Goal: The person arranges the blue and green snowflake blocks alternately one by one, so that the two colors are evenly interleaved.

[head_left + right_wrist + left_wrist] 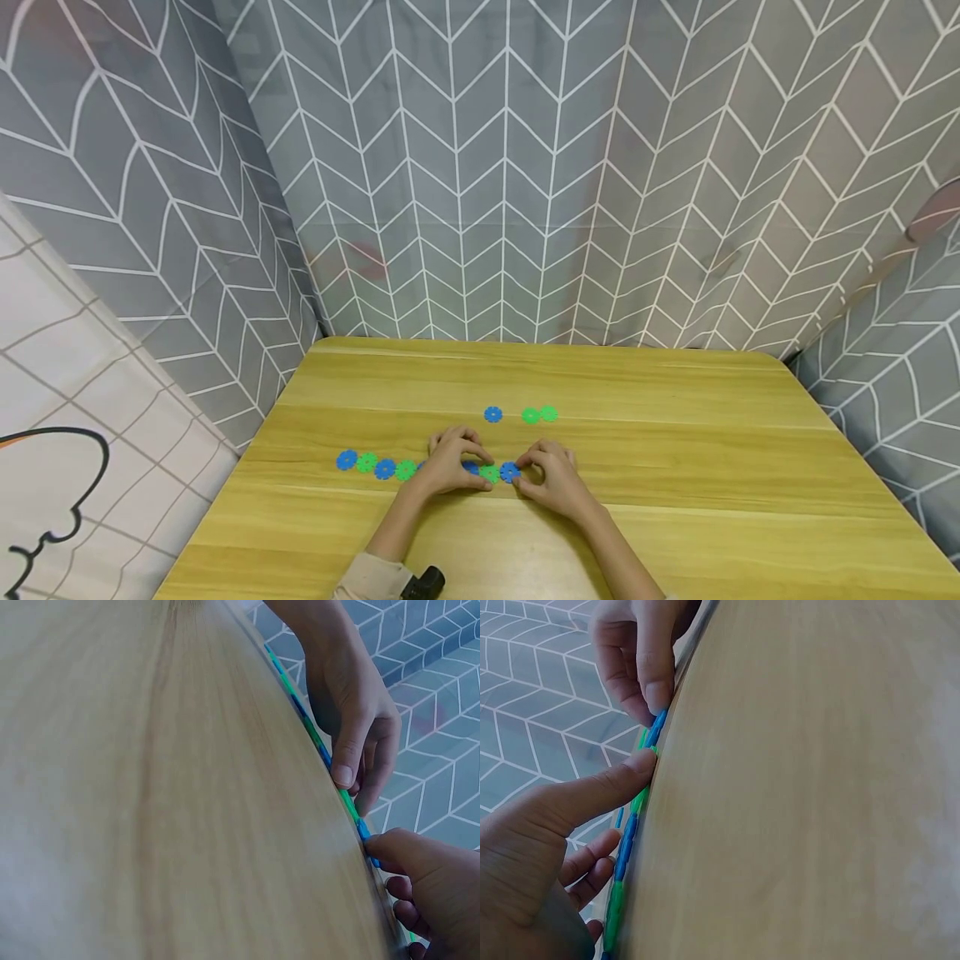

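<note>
A row of notched plastic discs, blue and green by turns, runs left to right on the table in the head view. My left hand pinches the green disc near the row's right end between thumb and fingers. With thumb and finger, my right hand holds the blue end disc at its right edge. These two discs sit side by side, edge to edge. Part of the row is hidden behind the left hand; the blue disc marks its far left end. In the left wrist view the row appears edge-on, low on the tabletop.
Beyond the hands lie a loose blue disc and two green discs, one touching the other. The wooden table ends at a patterned curtain behind. A black band device sits at the left wrist.
</note>
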The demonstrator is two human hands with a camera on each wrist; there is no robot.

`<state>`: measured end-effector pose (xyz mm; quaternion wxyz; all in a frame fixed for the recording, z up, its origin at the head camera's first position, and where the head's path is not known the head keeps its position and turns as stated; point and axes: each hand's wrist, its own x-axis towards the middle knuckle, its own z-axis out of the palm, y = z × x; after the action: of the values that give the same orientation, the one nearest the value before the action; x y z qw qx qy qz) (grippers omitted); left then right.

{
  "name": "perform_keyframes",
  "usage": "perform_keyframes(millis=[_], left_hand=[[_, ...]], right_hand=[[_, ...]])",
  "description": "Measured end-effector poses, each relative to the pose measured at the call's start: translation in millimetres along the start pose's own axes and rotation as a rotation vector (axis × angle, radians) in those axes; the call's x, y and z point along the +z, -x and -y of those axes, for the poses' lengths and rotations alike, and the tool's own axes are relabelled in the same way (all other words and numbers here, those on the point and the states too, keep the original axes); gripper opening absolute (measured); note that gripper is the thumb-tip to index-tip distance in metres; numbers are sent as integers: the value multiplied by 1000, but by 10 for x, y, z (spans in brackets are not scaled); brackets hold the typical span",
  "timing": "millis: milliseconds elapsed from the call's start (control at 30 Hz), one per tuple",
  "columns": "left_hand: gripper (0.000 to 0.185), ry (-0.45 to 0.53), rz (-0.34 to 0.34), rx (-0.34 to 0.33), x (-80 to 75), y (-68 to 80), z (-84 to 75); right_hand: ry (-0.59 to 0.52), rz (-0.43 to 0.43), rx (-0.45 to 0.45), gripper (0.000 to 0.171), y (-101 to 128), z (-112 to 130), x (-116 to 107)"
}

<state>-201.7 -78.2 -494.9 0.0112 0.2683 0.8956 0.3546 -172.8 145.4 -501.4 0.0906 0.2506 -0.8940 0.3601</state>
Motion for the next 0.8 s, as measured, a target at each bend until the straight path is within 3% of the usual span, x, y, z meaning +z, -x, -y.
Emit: perform_keyframes(millis=[433,567,800], left_hand=[[27,1,-4,5,4,4,6],[27,8,-1,3,3,5,9],[27,-8,-6,7,6,2,11]], right_hand=[[-4,-22,-10,19,4,15,-5],[-4,0,4,27,-2,30,-7],[22,22,20,24,-20,45,1]])
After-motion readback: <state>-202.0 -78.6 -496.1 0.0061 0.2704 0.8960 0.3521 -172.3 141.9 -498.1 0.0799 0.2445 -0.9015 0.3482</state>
